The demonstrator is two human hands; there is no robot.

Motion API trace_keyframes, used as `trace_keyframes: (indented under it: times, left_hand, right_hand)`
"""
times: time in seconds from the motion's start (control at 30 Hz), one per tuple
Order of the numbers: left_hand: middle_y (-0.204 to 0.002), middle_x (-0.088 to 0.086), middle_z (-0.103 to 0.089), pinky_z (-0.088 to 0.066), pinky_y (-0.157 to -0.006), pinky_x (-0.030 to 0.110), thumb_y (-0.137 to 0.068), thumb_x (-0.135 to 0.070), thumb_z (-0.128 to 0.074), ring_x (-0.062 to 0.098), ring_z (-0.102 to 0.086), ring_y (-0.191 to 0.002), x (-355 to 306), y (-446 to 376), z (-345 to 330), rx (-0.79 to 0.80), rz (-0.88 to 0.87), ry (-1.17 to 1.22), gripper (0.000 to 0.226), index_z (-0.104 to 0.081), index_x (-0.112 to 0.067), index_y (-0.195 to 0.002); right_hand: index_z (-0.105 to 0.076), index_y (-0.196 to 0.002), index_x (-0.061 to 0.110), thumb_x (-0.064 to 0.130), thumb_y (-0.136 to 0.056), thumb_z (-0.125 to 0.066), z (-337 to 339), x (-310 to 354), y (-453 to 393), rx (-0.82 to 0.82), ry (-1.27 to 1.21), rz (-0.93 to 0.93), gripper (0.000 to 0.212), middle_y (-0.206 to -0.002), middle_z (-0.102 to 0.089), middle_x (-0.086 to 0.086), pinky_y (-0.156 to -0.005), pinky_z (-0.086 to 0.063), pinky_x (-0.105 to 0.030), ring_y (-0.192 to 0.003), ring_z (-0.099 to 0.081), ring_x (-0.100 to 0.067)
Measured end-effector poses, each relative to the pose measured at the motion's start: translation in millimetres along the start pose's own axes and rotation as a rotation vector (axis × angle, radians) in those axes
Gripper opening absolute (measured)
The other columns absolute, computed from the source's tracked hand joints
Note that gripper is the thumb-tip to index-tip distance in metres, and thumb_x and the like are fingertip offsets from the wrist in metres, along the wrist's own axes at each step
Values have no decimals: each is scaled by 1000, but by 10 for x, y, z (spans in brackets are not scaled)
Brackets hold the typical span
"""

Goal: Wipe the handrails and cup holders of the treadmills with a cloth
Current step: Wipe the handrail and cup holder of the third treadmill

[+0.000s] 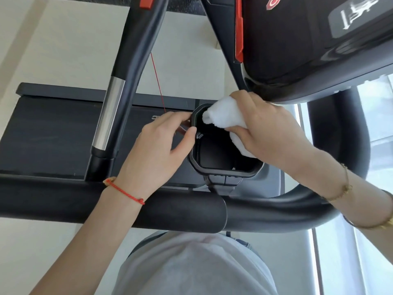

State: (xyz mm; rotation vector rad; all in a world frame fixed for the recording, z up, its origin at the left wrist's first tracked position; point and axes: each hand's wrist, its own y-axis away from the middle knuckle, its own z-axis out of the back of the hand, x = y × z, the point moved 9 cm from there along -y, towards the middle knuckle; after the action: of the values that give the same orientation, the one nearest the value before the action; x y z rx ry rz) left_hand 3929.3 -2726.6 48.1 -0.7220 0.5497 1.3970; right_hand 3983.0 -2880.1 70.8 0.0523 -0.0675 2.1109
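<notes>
White cloth [223,116] pinched by right hand [268,133] | left hand [155,150] fingers pinch cup holder [225,170] rim

The cloth [225,116] is plain white. The cup holder [223,167] is black, as are the handrail [180,211] and the console [297,50], which carries red trim [239,30]. A red cord bracelet [125,191] circles the left wrist; gold bracelets [346,186] circle the right. The shirt [191,267] is pale grey.

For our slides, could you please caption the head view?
Right hand wipes the cup holder with a white cloth; left hand steadies it.
</notes>
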Motion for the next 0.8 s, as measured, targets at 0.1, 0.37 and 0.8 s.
trace_keyframes:
  times: [0.1, 0.37, 0.8]
  left_hand:
    - [-109, -11, -64, -54, -90, 35, -98, -30, -52, 2, -61, -98, 1, -4, 5, 4, 1, -2, 31, -62, -17, -125]
    - [-107, -11, -64, -53, -92, 33, -98, -30, -51, 3, -61, -97, -3, 0, 4, 9, 10, -6, 32, -62, -17, -125]
    - [-111, -8, -66, -49, -93, 22, -99, -28, -52, 4, -62, -98, -13, -1, 0, -4, 6, -39, 32, -63, -16, -126]
  right_hand:
    - [-46, -120, 11, 25, -91, -55, -41, 127, -203, 27, 112, 41, 33, -106, -59, -5, -53, -33, -33, -79, -60, -32]
    - [-44, -124, 13, 30, -93, -53, -89, 193, -231, -1, 136, 109, 36, -104, -57, -3, -52, -32, -33, -79, -59, -27]
    - [-28, -136, 12, 56, -90, -40, -142, -171, 543, 43, -488, -282, 65, -123, -50, -11, -66, -35, -29, -91, -57, -30]
